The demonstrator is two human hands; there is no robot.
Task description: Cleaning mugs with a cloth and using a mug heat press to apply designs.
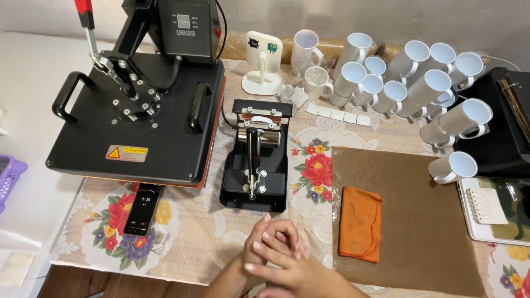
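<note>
My left hand (264, 236) and my right hand (293, 266) are pressed together at the near table edge, the right hand's fingers laid over the left. Neither holds anything. Just beyond them stands a small black mug press (254, 165) with its lever handle pointing toward me. To the right, a folded orange cloth (360, 222) lies on a brown sheet (419, 232). A phone (142, 209) with a lit screen lies to the left on the floral tablecloth (187, 232).
A large black flat heat press (138, 116) fills the back left. Several white mugs (408, 77) crowd the back right, next to a black machine (499, 132). A small spiral notepad (486, 205) lies at the right edge, and a purple basket (8, 176) at far left.
</note>
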